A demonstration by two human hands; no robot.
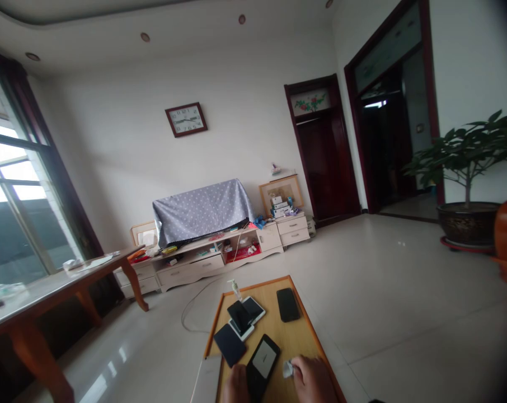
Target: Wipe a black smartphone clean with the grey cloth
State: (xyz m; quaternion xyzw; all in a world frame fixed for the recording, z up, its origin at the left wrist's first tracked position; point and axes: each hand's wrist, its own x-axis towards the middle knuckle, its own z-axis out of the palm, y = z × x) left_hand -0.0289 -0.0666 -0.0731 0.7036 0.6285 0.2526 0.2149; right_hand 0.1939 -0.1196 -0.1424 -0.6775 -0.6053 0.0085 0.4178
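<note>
One tablet [263, 359], text illegible; left grip [237, 385] grasps it, right grip [313, 379] pinches cloth [287, 368], perhaps.

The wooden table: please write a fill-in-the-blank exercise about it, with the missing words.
The ____ hand holds a small whitish piece.
The pump bottle stands at the wooden table's ____ end, away from that hand.
The dark blue flat thing lies to the ____ of the pale-screened device.
Words: right; far; left.
</note>
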